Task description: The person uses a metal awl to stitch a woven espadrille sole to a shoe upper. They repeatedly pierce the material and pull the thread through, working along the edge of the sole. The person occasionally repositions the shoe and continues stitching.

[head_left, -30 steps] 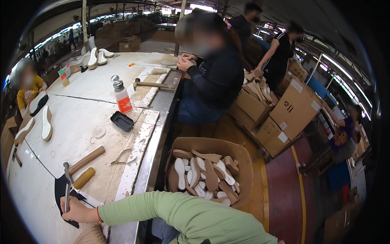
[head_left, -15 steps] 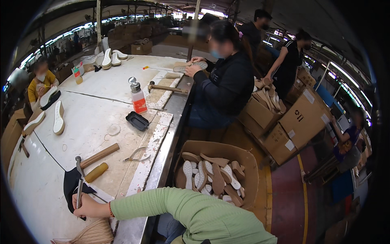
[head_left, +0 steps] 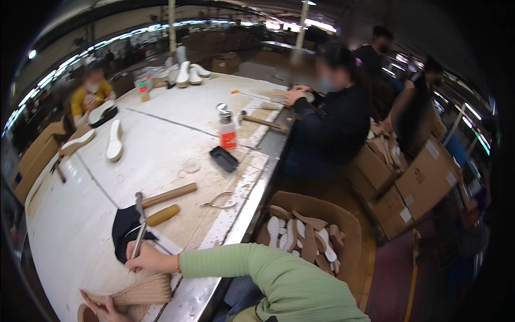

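My right hand [head_left: 147,257], in a green sleeve, is closed round a slim silver metal tool [head_left: 139,240], held upright with its lower end hidden in my fingers. Its exact kind is unclear. At the lower left edge my left hand [head_left: 110,311] lies across a tan rope-wrapped wedge sole [head_left: 142,291], its fingers against the sole's side; part of the hand is cut off. Beyond my right hand lie a black piece of material [head_left: 124,228], a hammer [head_left: 174,194] with a wooden handle, and a short yellowish handle-like piece [head_left: 163,215].
Pliers [head_left: 220,202], a black tray [head_left: 223,159] and a bottle with a metal top [head_left: 227,131] stand along the white table [head_left: 166,161]. A box of soles [head_left: 343,220] is beside the table's right edge. Co-workers [head_left: 335,112] work at the far side.
The view has swung, so the table sits farther right and more of its near edge shows. My left hand and more of the wedge sole have come into view. My right hand still grips the silver tool.
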Available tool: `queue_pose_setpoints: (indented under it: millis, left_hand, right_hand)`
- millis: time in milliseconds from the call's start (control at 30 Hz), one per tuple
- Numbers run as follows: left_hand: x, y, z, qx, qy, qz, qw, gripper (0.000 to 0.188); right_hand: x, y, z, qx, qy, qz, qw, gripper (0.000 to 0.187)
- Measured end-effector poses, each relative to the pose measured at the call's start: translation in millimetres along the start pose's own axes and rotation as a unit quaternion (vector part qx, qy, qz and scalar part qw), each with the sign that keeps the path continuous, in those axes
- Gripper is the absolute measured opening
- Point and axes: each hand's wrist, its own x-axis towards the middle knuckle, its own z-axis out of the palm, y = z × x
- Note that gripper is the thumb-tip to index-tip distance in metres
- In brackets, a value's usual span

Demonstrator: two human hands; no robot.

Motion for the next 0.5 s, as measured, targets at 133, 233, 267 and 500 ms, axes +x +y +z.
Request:
queue_pose_setpoints:
  millis: [133,233,267,500]
  left_hand:
    - [-1,-3,-9,0.074,-0.001,0.019,0.997,0.076]
    - [1,-4,-10,0.019,-0.008,0.008,1.000,0.083]
    - [0,-1,-10,0.011,-0.007,-0.003,1.000,0.084]
    - [-1,3,-10,-0.025,-0.035,-0.029,0.999,0.095]
  right_hand:
    - [-8,-6,2,-0.014,-0.028,0.035,0.999,0.021]
    - [-6,-2,0,0.000,-0.042,0.045,0.998,0.020]
    - [-7,-4,1,-0.022,-0.036,0.042,0.998,0.020]
    - [-9,-41,-2,0.006,-0.006,0.056,0.998,0.015]
